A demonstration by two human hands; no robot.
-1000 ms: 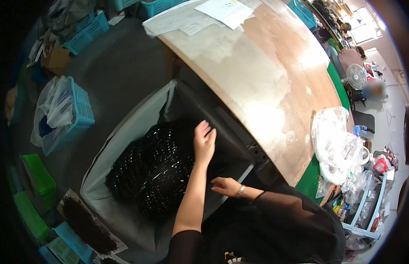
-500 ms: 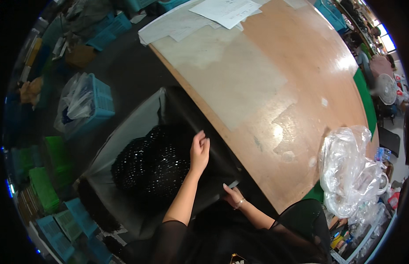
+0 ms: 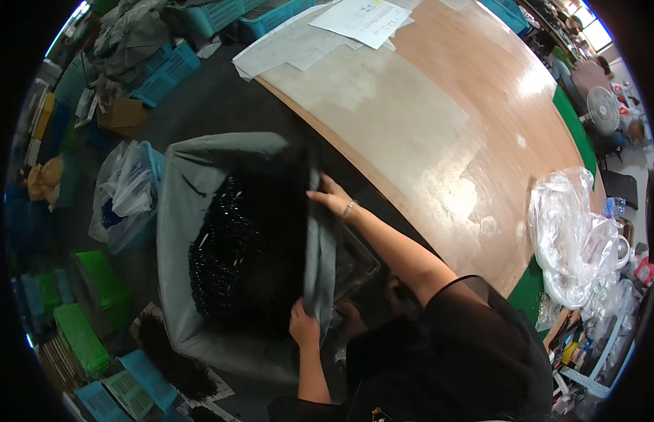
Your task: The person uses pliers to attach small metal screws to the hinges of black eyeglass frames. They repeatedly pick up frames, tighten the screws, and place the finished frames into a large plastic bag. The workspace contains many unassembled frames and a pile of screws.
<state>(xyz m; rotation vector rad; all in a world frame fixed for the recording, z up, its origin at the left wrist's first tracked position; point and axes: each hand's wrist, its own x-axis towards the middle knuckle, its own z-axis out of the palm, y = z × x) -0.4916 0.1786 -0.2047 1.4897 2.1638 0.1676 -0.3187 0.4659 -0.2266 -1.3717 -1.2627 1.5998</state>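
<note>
A large grey cloth liner (image 3: pixel 175 211) forms an open-mouthed container at the middle left. Inside it lies a heap of black, glittering material (image 3: pixel 232 246); its exact kind is too dark to tell. Along the rim on the side nearest me, both hands grip the liner. My left hand (image 3: pixel 304 325) is closed on the lower part of this edge. Farther away, my right hand (image 3: pixel 332 195) holds the same rim, with fingertips over its inner side and the rest of the grip partly hidden.
Right of the container is a large wooden table (image 3: pixel 439 112) with papers (image 3: pixel 358 21) at its far end. Clear plastic bags (image 3: pixel 562 232) lie by its right edge. A blue basket with plastic bags (image 3: pixel 130 186) stands left, green boxes (image 3: pixel 84 337) nearer.
The liner's mouth has spread wider and its near rim has risen. My right hand has moved farther away along the rim; my left hand has come nearer and closed on the edge.
</note>
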